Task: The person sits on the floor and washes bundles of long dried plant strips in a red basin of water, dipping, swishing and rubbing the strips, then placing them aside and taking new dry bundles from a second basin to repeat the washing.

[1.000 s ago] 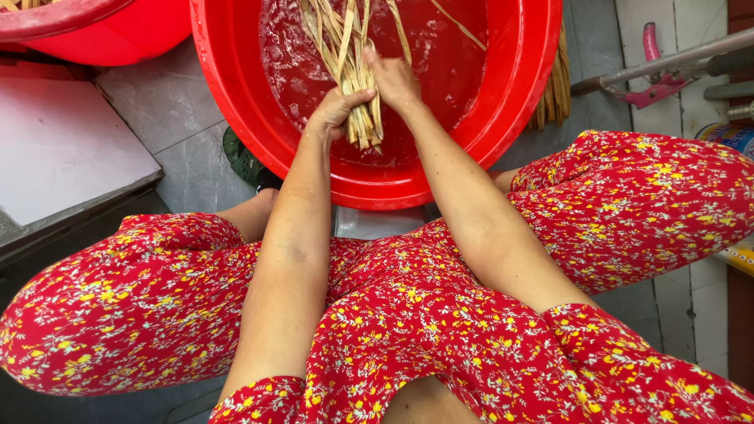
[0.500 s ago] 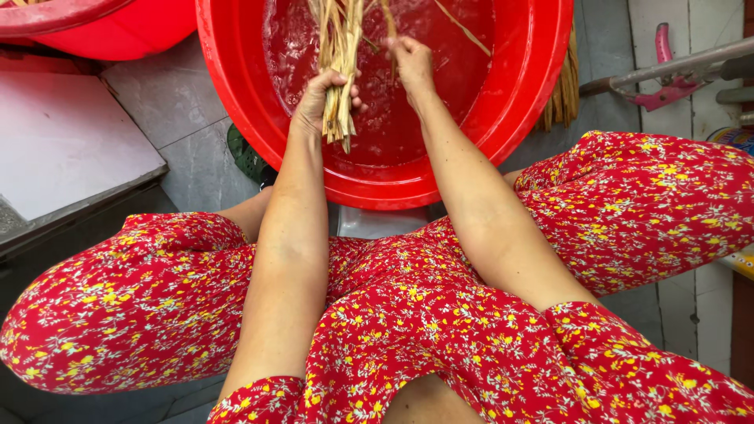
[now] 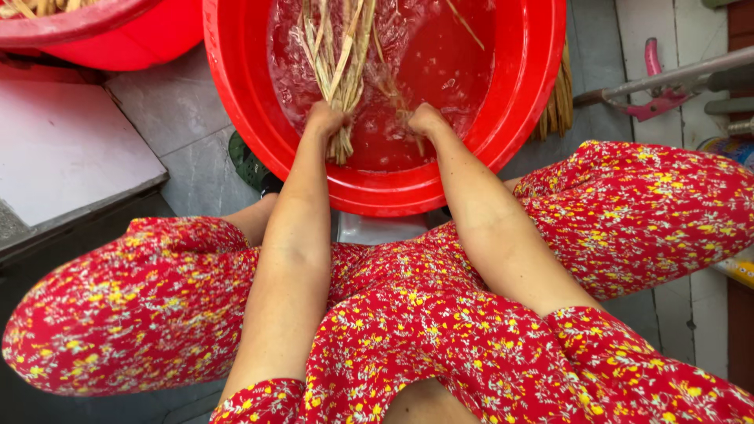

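A big red plastic basin (image 3: 503, 141) of water stands on the floor between my knees. My left hand (image 3: 324, 119) is closed around a bundle of pale yellow stalks (image 3: 339, 55), whose cut ends hang below my fist. My right hand (image 3: 426, 119) is in the splashing water just to the right, fingers curled on a few thin stalks (image 3: 395, 94). One loose stalk (image 3: 465, 23) floats at the far side of the basin.
A second red basin (image 3: 118, 31) holding more stalks sits at the top left. A grey slab (image 3: 71, 149) lies to the left. Behind the basin on the right are a broom head (image 3: 558, 102), a metal pipe (image 3: 667, 78) and a pink handle (image 3: 653, 63).
Both hands have moved apart and lower into the water; the bundle now stays in my left hand alone, and the water splashes more.
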